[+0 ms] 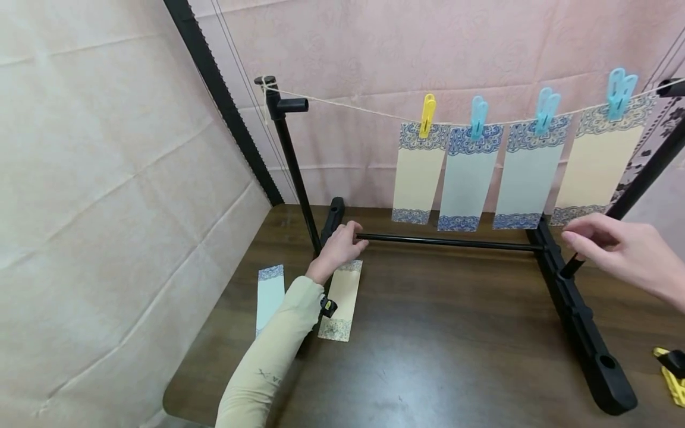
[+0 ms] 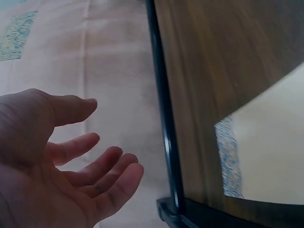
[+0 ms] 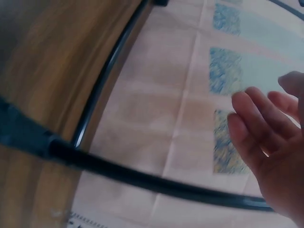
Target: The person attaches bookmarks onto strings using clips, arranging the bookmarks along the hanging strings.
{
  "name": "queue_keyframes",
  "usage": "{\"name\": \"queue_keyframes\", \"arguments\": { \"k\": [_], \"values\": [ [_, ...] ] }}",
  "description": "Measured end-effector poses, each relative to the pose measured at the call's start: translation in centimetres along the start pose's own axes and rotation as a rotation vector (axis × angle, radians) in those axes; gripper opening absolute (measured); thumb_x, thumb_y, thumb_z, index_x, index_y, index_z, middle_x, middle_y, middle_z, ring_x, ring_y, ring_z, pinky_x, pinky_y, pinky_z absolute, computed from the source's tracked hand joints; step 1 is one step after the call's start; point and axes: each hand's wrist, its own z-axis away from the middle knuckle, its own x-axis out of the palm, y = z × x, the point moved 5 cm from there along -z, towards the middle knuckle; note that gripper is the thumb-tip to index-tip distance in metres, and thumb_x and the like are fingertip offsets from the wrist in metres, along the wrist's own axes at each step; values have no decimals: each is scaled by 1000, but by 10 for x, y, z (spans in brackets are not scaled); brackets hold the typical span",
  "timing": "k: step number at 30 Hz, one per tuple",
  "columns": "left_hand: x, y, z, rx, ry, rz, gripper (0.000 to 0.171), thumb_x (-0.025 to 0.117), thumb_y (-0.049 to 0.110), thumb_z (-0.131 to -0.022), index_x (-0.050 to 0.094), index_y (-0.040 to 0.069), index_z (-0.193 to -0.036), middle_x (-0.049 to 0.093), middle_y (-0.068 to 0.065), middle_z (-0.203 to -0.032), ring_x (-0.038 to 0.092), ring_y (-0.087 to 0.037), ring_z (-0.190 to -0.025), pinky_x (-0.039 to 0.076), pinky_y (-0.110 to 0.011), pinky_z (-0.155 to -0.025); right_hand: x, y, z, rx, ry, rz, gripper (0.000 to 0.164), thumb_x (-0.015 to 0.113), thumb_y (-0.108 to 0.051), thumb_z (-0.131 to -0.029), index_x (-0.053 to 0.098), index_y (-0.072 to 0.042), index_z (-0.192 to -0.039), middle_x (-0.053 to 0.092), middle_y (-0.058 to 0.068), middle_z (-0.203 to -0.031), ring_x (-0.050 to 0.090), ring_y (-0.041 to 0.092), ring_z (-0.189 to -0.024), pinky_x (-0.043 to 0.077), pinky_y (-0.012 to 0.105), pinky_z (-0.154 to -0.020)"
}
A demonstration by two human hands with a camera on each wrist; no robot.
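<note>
My left hand [image 1: 338, 249] hovers over the left part of the black rack, its fingers loosely bent and holding nothing. Just below it a cream card [image 1: 342, 300] with a patterned border lies on the table, and a pale blue card [image 1: 270, 297] lies further left, partly behind my sleeve. On the right, my right hand [image 1: 615, 246] is raised by the rack's right post, fingers relaxed with nothing between them. Near it hangs a cream card [image 1: 599, 160] under light blue clothespins [image 1: 621, 92]. Two pale blue cards [image 1: 471, 184] and another cream card [image 1: 420, 175] hang further left on the string.
A black rack crossbar [image 1: 449, 241] runs between two feet, including the right foot [image 1: 583, 333]. The string [image 1: 348, 109] spans the posts. A yellow clothespin [image 1: 427, 116] grips the leftmost hanging card. Yellow and black clothespins [image 1: 675, 386] lie at the table's right edge.
</note>
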Motion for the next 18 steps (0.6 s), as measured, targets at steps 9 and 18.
{"name": "queue_keyframes", "arguments": {
  "k": [9,18],
  "values": [
    [15,-16,6,-25,-162,-146,52,59,39,-90,42,16,-133,44,-12,-130,49,-23,-104,44,-39,-87,29,48,31,54,-328,127,16,60,-28,-90,64,-12,-91,51,-8,-65,37,1,-52,33,22,-46],
    [27,-27,15,-22,-246,-228,53,63,25,-88,43,8,-135,41,-20,-131,50,-25,-104,45,-39,-84,50,96,63,161,-652,100,27,59,-34,-90,62,-7,-94,53,-7,-67,43,4,-53,37,23,-48]
  ]
}}
